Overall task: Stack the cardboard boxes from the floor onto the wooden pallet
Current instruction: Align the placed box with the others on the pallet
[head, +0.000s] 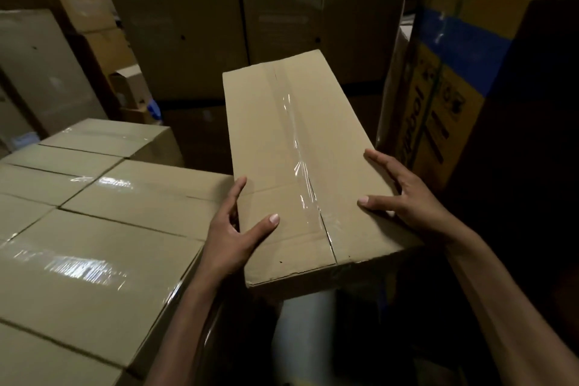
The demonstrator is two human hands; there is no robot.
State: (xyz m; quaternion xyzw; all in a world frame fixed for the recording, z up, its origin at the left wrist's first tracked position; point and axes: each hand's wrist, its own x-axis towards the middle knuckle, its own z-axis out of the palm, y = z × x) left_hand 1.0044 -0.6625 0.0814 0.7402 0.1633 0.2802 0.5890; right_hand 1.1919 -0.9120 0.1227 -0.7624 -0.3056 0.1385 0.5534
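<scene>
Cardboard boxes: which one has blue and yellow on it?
The tall printed cardboard box standing at the right. The others, like the long taped cardboard box being held, are plain brown.

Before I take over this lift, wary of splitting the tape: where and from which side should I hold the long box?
Probably its two long side edges, one hand from each side, as the left hand and right hand grip now, thumbs on top. The long box is narrow enough to span, and this keeps pressure off the tape seam along its middle.
</scene>
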